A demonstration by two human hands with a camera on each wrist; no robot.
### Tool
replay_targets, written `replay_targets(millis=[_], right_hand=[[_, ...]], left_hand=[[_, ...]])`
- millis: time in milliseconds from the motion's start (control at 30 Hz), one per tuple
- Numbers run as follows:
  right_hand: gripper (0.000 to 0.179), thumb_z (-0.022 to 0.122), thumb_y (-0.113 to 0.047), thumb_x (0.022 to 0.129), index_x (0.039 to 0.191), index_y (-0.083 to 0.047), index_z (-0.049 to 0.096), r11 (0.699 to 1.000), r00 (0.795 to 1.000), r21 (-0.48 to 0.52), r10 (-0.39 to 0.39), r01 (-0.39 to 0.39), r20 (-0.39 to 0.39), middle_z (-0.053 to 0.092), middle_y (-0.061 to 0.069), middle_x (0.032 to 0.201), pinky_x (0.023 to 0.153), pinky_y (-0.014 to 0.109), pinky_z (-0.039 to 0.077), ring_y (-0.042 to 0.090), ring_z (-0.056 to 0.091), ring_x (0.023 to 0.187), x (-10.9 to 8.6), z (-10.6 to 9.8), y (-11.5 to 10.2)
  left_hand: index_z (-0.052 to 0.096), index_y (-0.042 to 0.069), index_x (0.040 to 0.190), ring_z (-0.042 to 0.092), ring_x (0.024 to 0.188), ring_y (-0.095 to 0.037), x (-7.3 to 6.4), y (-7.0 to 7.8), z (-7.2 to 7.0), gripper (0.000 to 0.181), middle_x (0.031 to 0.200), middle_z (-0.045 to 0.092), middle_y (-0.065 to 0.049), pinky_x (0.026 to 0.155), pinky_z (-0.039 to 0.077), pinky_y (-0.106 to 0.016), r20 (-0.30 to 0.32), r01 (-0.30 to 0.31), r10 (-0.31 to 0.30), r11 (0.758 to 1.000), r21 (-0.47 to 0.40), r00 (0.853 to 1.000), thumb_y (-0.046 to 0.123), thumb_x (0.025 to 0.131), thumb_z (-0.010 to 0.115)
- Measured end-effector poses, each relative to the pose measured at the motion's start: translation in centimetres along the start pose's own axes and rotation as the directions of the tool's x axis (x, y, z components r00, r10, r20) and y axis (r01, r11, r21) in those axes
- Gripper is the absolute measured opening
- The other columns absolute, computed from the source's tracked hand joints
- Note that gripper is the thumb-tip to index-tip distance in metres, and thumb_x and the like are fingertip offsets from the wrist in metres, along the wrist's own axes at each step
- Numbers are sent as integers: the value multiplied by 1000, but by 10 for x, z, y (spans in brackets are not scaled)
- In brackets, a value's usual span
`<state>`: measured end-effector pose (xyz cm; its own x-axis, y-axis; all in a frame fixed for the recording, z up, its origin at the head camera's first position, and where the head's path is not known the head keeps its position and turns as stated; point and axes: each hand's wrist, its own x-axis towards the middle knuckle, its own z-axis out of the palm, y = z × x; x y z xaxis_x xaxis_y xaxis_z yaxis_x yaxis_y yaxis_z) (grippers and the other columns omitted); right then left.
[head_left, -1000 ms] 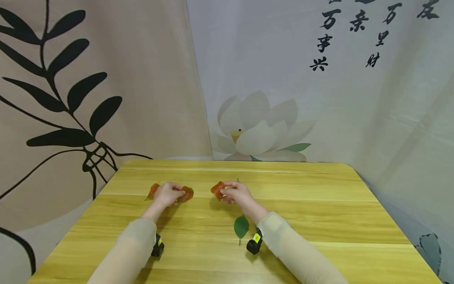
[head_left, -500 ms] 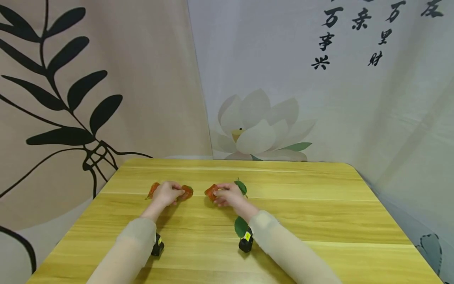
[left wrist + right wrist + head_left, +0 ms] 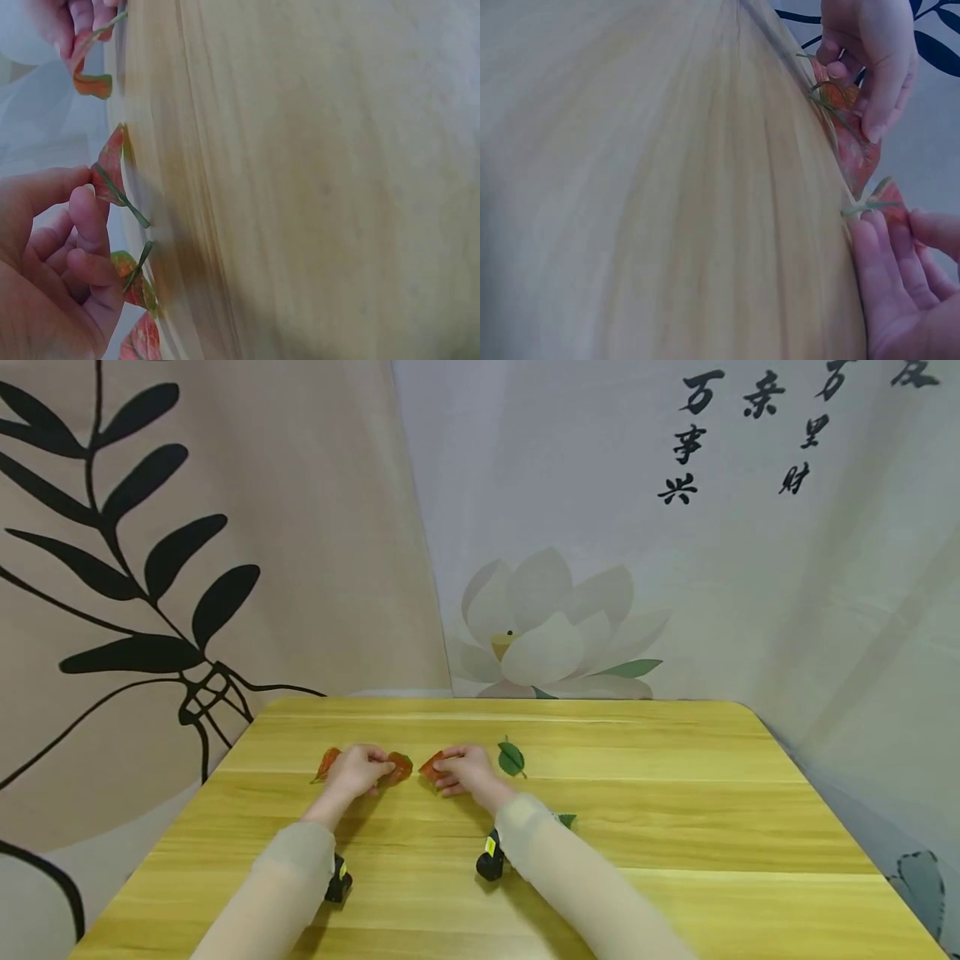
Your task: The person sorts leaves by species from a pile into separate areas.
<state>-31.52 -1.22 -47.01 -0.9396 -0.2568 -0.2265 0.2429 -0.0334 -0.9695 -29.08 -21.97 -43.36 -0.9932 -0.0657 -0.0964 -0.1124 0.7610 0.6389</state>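
My left hand (image 3: 363, 768) pinches a red-orange leaf (image 3: 401, 768) by its edge, low over the table; its green stem shows in the left wrist view. To the right, my right hand (image 3: 467, 772) holds another red leaf (image 3: 430, 768) between thumb and fingers, a small gap away from the first. In the right wrist view this leaf (image 3: 891, 201) has its stem pointing left, over the fingers. Beside my left hand lies an orange leaf (image 3: 326, 764), partly covered by the hand. Close to that hand, the left wrist view shows an orange-green leaf (image 3: 133, 281) and a red leaf (image 3: 141, 341).
A green leaf (image 3: 512, 757) lies on the wooden table (image 3: 675, 827), right of my right hand. Another green leaf (image 3: 567, 819) peeks out from behind the right sleeve. Black wrist cameras hang under both forearms. A printed curtain (image 3: 337, 527) stands behind the table.
My right hand has moved left with its red leaf, closer to the left hand. The far green leaf is uncovered, while the nearer one is now mostly behind the sleeve. My left hand barely moves.
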Motion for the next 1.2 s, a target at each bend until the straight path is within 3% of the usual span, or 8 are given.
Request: replay_targets(millis=[267,667,1033,1200], right_hand=[[18,69,-7,89,106,-2,64,997,997,-78,-7,1,-80,69,10,86,52,30,55,19,66,65,1,16,-2],[20,72,-11,87,104,-3,64,997,998,-82,-13,8,-55,69,10,82,46,27,51,17,64,60,4,15,3],[14,75,-18,85,93,-6,71,984,998,-176,-46,37,-49,68,8,75,47,28,52,16,61,58,4,18,2],[17,75,-21,86,95,-6,72,980,998,-191,-63,56,-28,68,10,75,47,28,52,16,61,58,2,17,1]], left_hand=[[66,1,110,63,57,-19,-1,-1,1,26,97,68,-11,60,50,-33,-3,-2,2,1000,8,1000,21,93,66],[65,1,112,63,57,-18,1,-4,0,28,95,67,-10,56,50,-31,7,-4,4,1000,-31,1000,23,93,66],[65,2,111,61,56,-17,2,-4,0,27,94,68,-8,56,51,-34,0,-3,3,999,-52,1000,23,94,64],[65,2,111,61,55,-17,2,-6,0,29,92,68,-7,57,52,-35,7,-9,9,998,-57,1000,25,93,66]])
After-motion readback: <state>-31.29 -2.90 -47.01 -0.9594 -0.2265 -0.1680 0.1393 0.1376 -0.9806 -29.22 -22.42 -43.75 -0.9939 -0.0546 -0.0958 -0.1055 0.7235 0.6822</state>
